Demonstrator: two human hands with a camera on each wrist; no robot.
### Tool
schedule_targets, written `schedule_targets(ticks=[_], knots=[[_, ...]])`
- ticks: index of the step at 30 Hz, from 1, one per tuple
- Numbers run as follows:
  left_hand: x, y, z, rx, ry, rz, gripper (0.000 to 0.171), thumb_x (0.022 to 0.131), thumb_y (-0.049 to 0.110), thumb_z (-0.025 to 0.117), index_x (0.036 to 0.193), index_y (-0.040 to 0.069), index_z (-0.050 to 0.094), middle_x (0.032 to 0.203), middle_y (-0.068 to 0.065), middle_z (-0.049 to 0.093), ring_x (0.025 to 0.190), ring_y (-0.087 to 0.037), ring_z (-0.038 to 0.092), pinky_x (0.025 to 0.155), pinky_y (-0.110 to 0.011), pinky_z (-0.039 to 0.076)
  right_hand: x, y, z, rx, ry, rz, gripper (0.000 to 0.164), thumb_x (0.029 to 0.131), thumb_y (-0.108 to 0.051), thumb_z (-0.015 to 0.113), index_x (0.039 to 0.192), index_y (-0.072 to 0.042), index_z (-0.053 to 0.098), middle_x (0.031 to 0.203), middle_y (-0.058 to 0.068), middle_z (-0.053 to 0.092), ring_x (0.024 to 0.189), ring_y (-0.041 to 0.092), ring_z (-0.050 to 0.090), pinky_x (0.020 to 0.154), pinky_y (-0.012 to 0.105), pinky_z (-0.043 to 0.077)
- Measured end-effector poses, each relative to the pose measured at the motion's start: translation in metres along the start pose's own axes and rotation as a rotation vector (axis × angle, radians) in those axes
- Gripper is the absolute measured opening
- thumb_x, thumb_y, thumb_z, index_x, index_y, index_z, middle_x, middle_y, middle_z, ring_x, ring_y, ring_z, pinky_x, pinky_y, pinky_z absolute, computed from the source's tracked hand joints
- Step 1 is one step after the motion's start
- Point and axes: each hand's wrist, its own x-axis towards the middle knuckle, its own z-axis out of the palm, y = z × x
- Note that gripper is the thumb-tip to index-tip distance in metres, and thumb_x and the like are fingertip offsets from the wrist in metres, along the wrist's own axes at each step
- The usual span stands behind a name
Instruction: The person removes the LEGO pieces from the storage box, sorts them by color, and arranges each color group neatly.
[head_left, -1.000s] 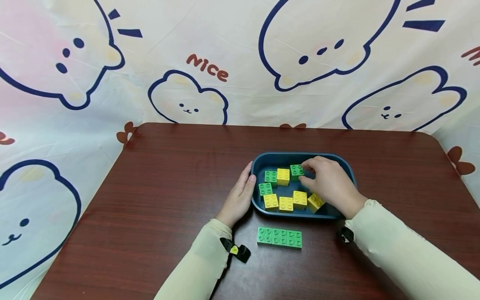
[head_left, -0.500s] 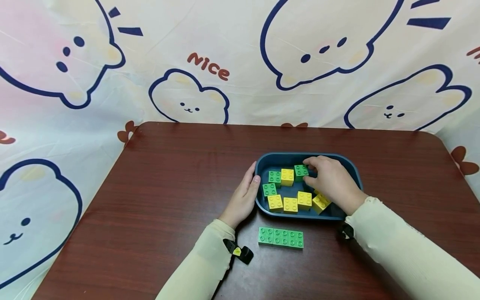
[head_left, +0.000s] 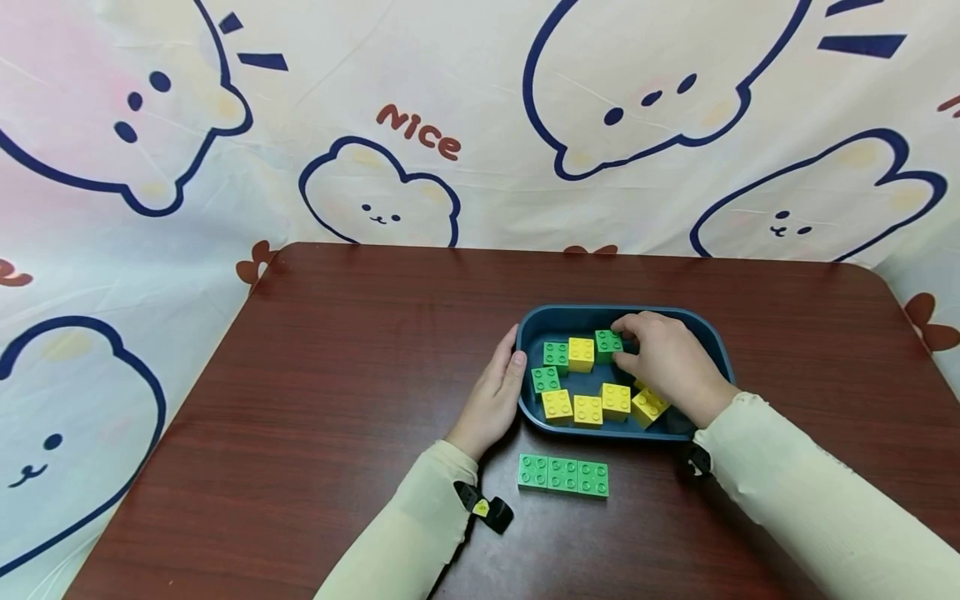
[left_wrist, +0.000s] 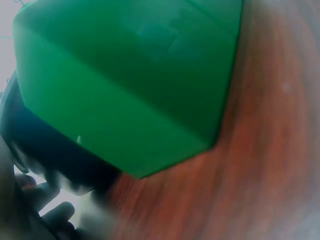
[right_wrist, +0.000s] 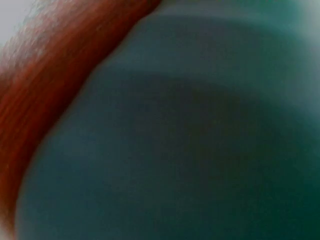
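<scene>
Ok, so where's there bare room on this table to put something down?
Free: the wide stretch of table left of the left hand, and the strip between the tray and the far edge. Crowded: the tray, where the right hand pinches a green block among other blocks.

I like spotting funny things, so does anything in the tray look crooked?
Yes, one yellow block near the right hand sits at a slant, while the three yellow blocks beside it sit straighter. I see no damage.

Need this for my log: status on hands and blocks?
Left hand against tray. Right hand pinches green block inside. Yellow block close beside; no obstruction seen.
</scene>
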Motion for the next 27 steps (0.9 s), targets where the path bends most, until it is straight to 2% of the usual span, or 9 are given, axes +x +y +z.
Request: schedule_targets(ticks=[9,14,18,27], knots=[[0.0,0.0,0.001,-0.009,-0.007,0.006,0.052,0.098,0.053,0.022,0.147,0.034,0.022,0.149,0.012,0.026,0.135,-0.008,0.023,0.11,-0.041,0.021,-0.004,0.0,-0.005,-0.006,0.014,-0.002,0.039,0.086,-0.022,0.067,0.121,-0.007,0.059,0.115,0.013,0.059,0.099,0.027,0.055,0.082,0.047,0.049],[-0.001,-0.001,-0.001,-0.058,-0.045,0.028,0.045,0.103,0.037,0.022,0.148,0.034,0.018,0.15,0.016,0.021,0.137,-0.005,0.016,0.111,-0.039,0.018,-0.009,-0.001,-0.009,-0.01,0.038,-0.018,0.039,0.086,-0.024,0.068,0.12,-0.008,0.059,0.114,0.012,0.059,0.099,0.026,0.056,0.082,0.048,0.049],[-0.002,0.0,-0.002,-0.057,-0.057,0.04,0.047,0.103,0.027,0.023,0.148,0.033,0.016,0.151,0.017,0.018,0.137,-0.004,0.014,0.112,-0.039,0.016,-0.015,-0.002,-0.013,-0.019,0.062,-0.042,0.039,0.085,-0.026,0.068,0.119,-0.009,0.06,0.113,0.011,0.06,0.098,0.026,0.057,0.081,0.047,0.05],[-0.003,0.002,-0.001,-0.008,-0.06,0.025,0.046,0.104,0.032,0.024,0.148,0.035,0.014,0.15,0.019,0.017,0.136,-0.003,0.015,0.111,-0.037,0.016,-0.04,-0.007,-0.024,0.028,0.119,-0.092,0.039,0.084,-0.026,0.069,0.118,-0.008,0.061,0.114,0.011,0.061,0.098,0.026,0.058,0.077,0.047,0.051]])
